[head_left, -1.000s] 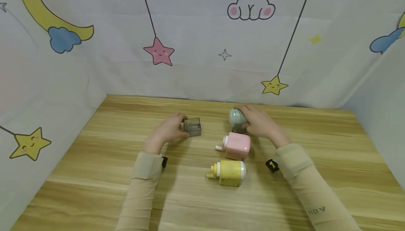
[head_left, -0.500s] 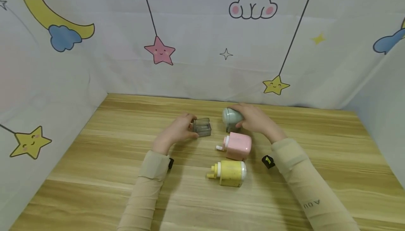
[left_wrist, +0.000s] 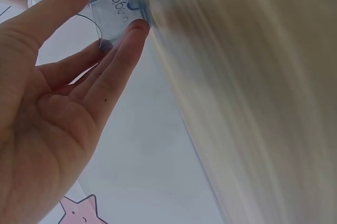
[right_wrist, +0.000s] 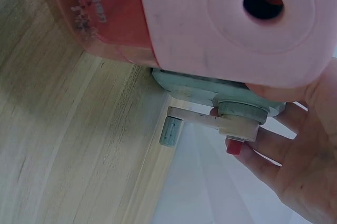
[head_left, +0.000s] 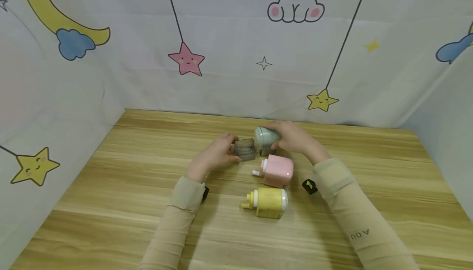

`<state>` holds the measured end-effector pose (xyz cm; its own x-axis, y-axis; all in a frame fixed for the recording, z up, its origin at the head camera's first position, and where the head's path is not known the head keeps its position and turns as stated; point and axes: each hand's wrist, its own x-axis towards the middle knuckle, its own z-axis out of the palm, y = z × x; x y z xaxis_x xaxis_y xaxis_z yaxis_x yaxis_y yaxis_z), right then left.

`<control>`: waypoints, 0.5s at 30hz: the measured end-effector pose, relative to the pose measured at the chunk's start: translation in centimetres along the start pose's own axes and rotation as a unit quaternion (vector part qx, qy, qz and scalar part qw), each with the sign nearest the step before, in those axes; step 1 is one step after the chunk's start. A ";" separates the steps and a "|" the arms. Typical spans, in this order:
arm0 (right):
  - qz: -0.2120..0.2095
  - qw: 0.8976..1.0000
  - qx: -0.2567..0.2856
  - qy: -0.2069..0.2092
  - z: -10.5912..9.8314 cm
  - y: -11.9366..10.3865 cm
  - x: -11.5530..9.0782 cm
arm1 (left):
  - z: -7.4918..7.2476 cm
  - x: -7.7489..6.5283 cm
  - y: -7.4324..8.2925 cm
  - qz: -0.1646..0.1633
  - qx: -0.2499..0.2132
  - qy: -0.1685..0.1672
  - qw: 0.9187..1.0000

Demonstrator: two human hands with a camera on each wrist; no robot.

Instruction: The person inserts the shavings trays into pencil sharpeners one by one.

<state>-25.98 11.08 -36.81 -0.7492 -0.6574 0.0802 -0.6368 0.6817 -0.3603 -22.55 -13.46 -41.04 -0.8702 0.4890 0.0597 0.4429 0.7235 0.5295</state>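
Observation:
In the head view my left hand pinches a smoky clear shavings drawer between thumb and fingers. My right hand grips a pale green crank pencil sharpener, tilted on its side, from the right. The drawer's right side meets or nearly meets the sharpener's left end; whether it sits inside cannot be told. Lettering shows on the drawer in the left wrist view. The right wrist view shows the green sharpener's crank near my fingers, partly behind a pink pencil sharpener.
Just in front of the green sharpener lies the pink one, with a yellow pencil sharpener nearer to me. Their cranks point left. A black numbered tag is by my right sleeve. A printed cloth hangs behind the wooden table.
My left hand has carried the clear drawer rightward, and my right hand has brought the green sharpener left, closing the gap between them. The pink and yellow sharpeners have stayed in place.

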 end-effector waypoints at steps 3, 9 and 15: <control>-0.005 1.000 0.003 -0.001 0.0 -0.1 0.2 | 0.1 0.1 0.1 0.002 0.004 0.001 1.000; -0.009 1.000 0.004 0.000 0.1 -0.1 0.3 | 0.2 0.2 0.4 0.004 0.013 0.005 1.000; -0.011 1.000 0.003 0.005 0.1 0.1 0.3 | 0.2 0.2 0.6 -0.002 0.019 0.007 1.000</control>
<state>-26.27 10.89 -36.93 -0.7364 -0.6696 0.0969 -0.6523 0.6645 -0.3647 -22.41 -12.82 -40.88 -0.8748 0.4795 0.0695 0.4471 0.7437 0.4969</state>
